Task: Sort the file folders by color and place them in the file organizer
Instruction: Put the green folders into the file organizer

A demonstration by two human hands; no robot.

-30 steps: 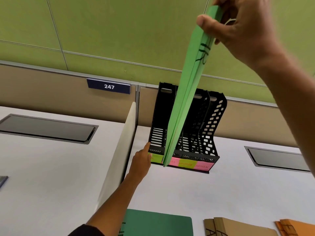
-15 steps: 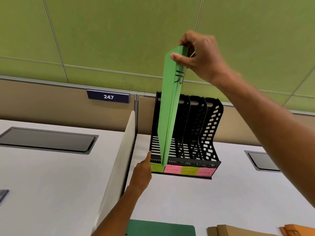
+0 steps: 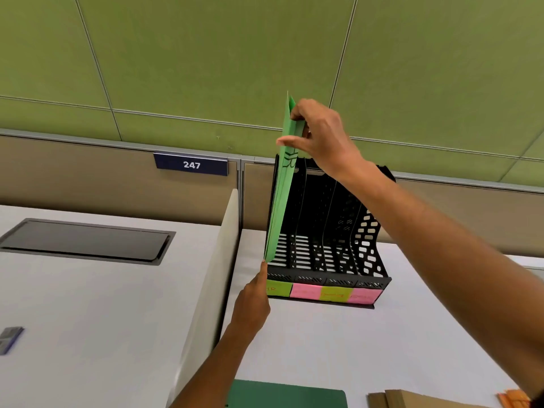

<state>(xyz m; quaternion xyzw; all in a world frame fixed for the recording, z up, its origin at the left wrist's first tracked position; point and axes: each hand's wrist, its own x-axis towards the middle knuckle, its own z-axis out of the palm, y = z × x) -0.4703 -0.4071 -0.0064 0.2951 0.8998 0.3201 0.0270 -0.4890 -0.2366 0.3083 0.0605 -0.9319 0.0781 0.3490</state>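
Note:
A light green folder [image 3: 282, 201] stands upright in the leftmost slot of the black file organizer [image 3: 332, 231]. My right hand [image 3: 318, 139] pinches the folder's top edge. My left hand [image 3: 253, 301] rests against the organizer's front left corner, one finger pointing up at the folder's lower corner. Green and pink sticky labels [image 3: 321, 293] run along the organizer's front. The other slots look empty.
A dark green folder [image 3: 285, 396], a brown folder [image 3: 412, 400] and an orange folder [image 3: 515, 397] lie at the near edge of the white desk [image 3: 353, 343]. A low divider panel [image 3: 212, 275] stands left of the organizer. Behind it rises a partition wall with a sign "247" [image 3: 190, 164].
My right hand has lowered the light green folder from above and in front of the organizer down into its leftmost slot. My left hand has stayed at the front left corner.

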